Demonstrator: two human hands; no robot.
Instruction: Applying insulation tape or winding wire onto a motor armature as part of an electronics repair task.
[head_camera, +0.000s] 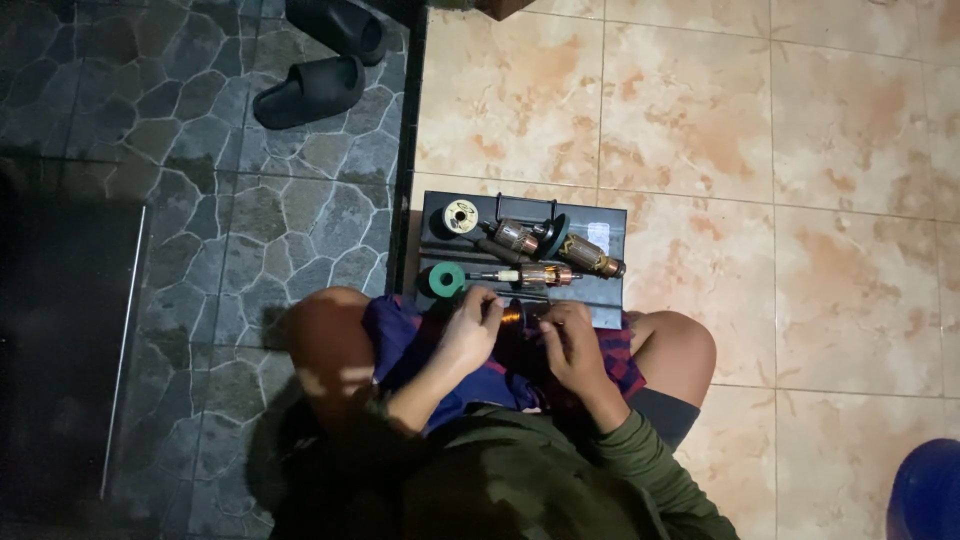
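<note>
Just below the centre of the frame, your left hand (465, 330) and right hand (572, 345) pinch their fingers on opposite ends of the copper-wound armature (520, 317), its long axis lying left to right between them, above your lap.

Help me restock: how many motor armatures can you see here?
3, maybe more hidden: two armatures on the dark tray, upper and lower; one copper-wound armature between both hands.

A single view is given, taken from a head-worn camera and aimed steeply down at the lap; the floor tiles (700, 120) are seen from well above.
</note>
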